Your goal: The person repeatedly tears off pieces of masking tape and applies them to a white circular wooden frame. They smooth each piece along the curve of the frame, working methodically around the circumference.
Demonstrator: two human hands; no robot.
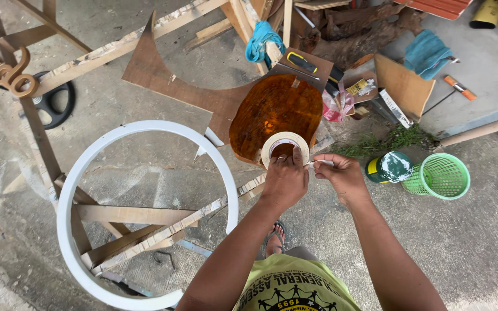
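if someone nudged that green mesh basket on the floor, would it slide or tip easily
The green mesh basket looks like thin openwork plastic and seems empty, so it is probably light and would likely slide on the concrete floor. It narrows toward its base, so a high push might tip it.

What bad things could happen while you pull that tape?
The thin strip pulled by the right hand off the cream roll of masking tape in the left hand might tear or stick to itself. Stepping back in sandals could mean tripping on the big white ring or wooden slats.
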